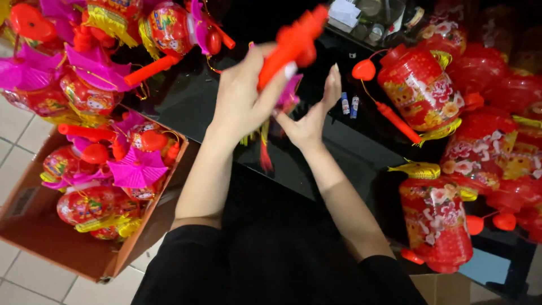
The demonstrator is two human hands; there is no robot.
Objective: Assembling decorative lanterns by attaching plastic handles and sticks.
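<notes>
Overhead, left hand gripping orange handle, right hand open, empty, black table edge below.

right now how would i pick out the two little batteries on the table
Start at the black table, then go to the big red flowered lantern lying at its right end. Just left of it, beside the open right hand, stand the two small batteries, side by side. They are the only tiny blue-and-white cylinders among all the red and pink decorations.
</notes>
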